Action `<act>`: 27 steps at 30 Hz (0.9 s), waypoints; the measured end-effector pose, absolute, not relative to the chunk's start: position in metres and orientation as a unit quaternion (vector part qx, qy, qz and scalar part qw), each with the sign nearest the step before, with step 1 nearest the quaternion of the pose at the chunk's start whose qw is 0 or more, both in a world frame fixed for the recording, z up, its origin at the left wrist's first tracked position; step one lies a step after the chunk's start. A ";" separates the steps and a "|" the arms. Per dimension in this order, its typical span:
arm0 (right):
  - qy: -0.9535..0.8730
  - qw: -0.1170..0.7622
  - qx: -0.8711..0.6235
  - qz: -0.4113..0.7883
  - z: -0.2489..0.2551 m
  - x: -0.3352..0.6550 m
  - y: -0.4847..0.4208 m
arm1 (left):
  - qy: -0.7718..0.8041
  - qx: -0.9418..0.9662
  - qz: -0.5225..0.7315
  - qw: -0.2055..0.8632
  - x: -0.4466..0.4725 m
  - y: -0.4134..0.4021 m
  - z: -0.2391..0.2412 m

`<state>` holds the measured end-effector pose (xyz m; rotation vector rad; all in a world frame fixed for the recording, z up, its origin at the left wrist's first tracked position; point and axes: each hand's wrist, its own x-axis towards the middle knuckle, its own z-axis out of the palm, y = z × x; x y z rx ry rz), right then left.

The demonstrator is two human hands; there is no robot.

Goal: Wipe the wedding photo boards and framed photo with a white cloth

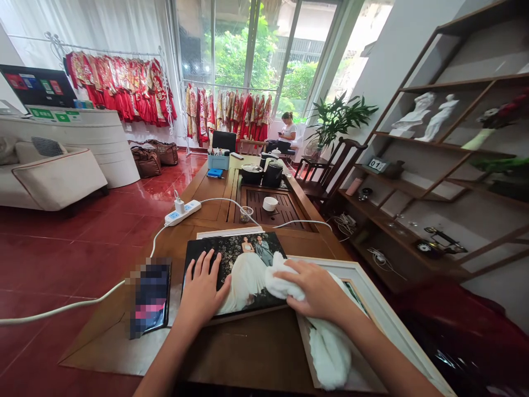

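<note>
A wedding photo panel (256,298) lies flat on the wooden table (248,353), showing a couple against dark foliage. My left hand (202,286) rests on the panel's left side, fingers spread. In my right hand (312,286) is a bunched white cloth (281,278), pressed on the panel's right part. The cloth's long end hangs down over a white picture frame (357,270) that lies to the right. Beneath the panel's far edge, a white edge of another item shows. Left of my left hand lies a phone (159,298), its screen partly blurred.
A power strip (183,213) with a plugged-in charger and white cables crosses the table beyond the panel. Farther back are a tea tray (285,218), a white cup (270,204) and dark pots (273,173). A seated person (287,132) is by the window. Shelves (430,193) stand right.
</note>
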<state>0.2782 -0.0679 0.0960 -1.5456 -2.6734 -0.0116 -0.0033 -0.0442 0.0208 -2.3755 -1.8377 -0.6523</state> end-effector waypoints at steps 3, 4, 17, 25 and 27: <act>-0.854 0.021 -0.520 -0.027 0.098 0.279 -0.038 | -0.595 -0.774 -0.214 0.038 -0.004 -0.044 0.019; -0.847 0.019 -0.530 -0.034 0.098 0.279 -0.028 | -0.594 -0.775 -0.214 0.039 -0.004 -0.044 0.018; -0.803 0.026 -0.589 -0.087 0.095 0.266 0.018 | -0.598 -0.771 -0.211 0.058 -0.002 -0.047 0.023; -0.813 0.023 -0.580 -0.053 0.089 0.276 -0.039 | -0.603 -0.769 -0.205 0.058 -0.001 -0.047 0.024; -0.816 0.027 -0.576 -0.040 0.087 0.279 -0.056 | -0.602 -0.770 -0.204 0.055 -0.001 -0.047 0.024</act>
